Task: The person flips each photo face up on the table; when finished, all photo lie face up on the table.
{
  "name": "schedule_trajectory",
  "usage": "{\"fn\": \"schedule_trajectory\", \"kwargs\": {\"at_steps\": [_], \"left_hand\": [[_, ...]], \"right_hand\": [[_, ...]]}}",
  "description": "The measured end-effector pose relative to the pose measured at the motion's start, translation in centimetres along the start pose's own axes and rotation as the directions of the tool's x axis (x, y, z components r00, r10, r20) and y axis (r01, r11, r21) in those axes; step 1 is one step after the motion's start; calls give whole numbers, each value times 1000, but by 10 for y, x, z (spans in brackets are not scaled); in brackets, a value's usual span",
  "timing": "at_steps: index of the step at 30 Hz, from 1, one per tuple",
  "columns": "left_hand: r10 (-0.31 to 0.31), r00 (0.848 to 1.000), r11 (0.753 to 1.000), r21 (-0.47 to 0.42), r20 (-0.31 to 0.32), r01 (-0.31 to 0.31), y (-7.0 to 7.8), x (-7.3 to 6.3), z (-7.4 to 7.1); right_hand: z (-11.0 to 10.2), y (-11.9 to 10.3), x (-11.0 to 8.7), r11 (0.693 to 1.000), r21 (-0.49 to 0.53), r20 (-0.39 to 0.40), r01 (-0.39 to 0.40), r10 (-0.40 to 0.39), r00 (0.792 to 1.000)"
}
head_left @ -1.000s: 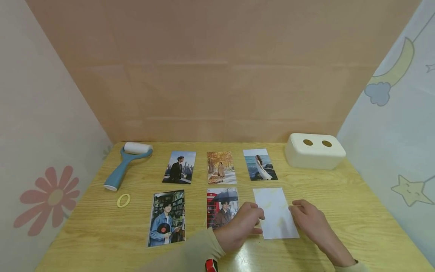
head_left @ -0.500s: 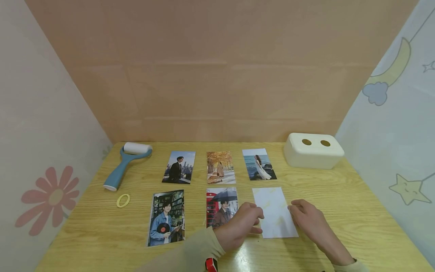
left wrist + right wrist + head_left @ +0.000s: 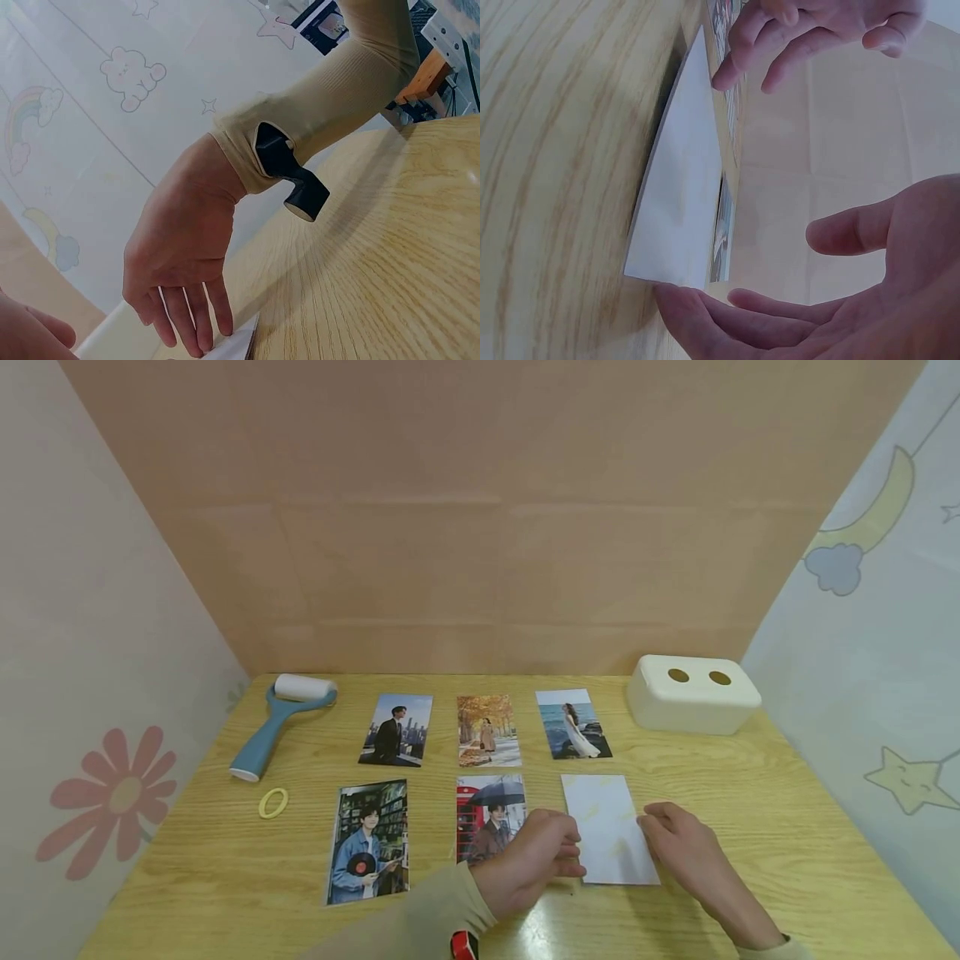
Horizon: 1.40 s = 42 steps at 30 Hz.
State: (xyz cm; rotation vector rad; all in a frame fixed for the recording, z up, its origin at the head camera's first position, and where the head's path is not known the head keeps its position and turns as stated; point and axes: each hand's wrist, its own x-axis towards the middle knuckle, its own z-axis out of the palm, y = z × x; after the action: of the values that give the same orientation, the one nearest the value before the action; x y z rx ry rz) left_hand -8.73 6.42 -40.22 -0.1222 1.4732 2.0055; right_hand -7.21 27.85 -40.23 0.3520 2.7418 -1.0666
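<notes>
A white card (image 3: 609,831) with faint yellowish marks lies on the wooden table, blank side up. My left hand (image 3: 531,858) is at its left edge, over the lower part of a photo of a person with an umbrella (image 3: 491,806). Its fingers hang loosely bent, and the thumb stands apart in the right wrist view. My right hand (image 3: 692,852) is at the card's right edge, fingertips touching it. In the right wrist view, the right thumb (image 3: 847,229) stays well away from the card (image 3: 679,180). Neither hand pinches the card.
Three photos lie in the back row, among them a seaside photo (image 3: 573,723). A photo with a vinyl record (image 3: 367,842) is at front left. Beyond lie a blue-handled roller (image 3: 262,735), a yellow ring (image 3: 273,803) and a cream box with two holes (image 3: 693,706).
The white card has shifted very slightly to the right at its left side. My left fingers have drawn a little closer along that edge. My right hand stays in place.
</notes>
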Motion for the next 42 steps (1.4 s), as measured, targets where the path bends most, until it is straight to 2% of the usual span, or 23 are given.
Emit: {"fn": "schedule_trajectory", "kwargs": {"at_steps": [12,22,30,36,42], "left_hand": [[44,999,999,-28,-8,-44,-1,3,3],[52,997,999,-2,62,-52,-6,11,11],[34,995,999,-5,89,-33,-7,12,15],[24,991,999,-28,130,-21,-7,12,18],[-1,989,999,-48,150,8,-6,12,20]], "right_hand": [[2,2,1,1000,21,-7,7,-7,1000],[3,3,-4,997,77,12,1,-2,1000],[4,0,-4,998,62,16,-6,5,1000],[3,-6,-3,999,7,56,-34,34,998],[3,-9,-3,999,-10,88,-30,31,996]]}}
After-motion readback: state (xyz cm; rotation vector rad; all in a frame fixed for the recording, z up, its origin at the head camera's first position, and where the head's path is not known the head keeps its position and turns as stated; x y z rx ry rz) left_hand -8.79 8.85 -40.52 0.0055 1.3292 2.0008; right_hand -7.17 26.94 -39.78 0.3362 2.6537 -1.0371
